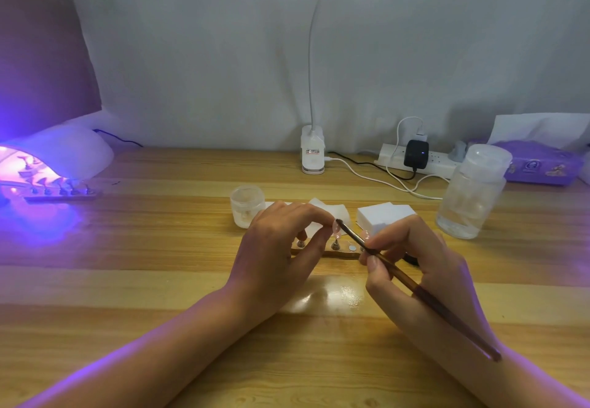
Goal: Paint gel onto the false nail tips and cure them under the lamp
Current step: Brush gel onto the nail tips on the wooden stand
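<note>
- While L hand (281, 248) pinches the nail tip (336, 228) just above the holder strip (338, 253), keep it steady — thin strokes.
- R hand (415, 257) fingers clamped on brush (399, 275) — bristles at tip; don't flood edges.

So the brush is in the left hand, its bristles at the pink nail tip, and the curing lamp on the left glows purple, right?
Not quite. The head view shows the brush in the right hand, not the left; the left hand holds the pink nail tip at the bristles. The curing lamp on the left does glow purple.
</note>
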A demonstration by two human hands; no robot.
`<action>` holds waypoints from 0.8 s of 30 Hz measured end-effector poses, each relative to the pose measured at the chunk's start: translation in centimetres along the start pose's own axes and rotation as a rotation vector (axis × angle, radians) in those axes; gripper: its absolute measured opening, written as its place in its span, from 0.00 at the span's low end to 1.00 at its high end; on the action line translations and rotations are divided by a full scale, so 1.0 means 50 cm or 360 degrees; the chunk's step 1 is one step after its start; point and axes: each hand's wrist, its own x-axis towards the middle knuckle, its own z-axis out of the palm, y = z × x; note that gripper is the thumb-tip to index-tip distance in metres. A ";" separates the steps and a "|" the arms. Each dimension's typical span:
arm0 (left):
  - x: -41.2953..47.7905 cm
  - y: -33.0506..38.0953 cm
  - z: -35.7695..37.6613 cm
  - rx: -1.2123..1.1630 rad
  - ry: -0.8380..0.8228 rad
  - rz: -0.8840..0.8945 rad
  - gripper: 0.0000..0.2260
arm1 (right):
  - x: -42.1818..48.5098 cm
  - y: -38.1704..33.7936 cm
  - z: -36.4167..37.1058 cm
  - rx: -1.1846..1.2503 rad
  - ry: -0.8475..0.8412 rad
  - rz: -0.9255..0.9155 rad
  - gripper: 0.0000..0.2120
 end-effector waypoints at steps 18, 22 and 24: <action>0.001 0.003 -0.002 -0.0016 -0.0013 -0.0086 0.07 | -0.001 0.003 -0.001 -0.0044 0.0078 -0.0233 0.10; 0.002 0.006 -0.003 -0.0021 -0.0021 -0.0095 0.08 | -0.002 0.010 0.004 -0.0090 0.0062 -0.0271 0.06; 0.003 0.007 -0.002 -0.0024 -0.0013 -0.0095 0.07 | -0.004 0.012 0.005 -0.0087 0.0050 -0.0266 0.06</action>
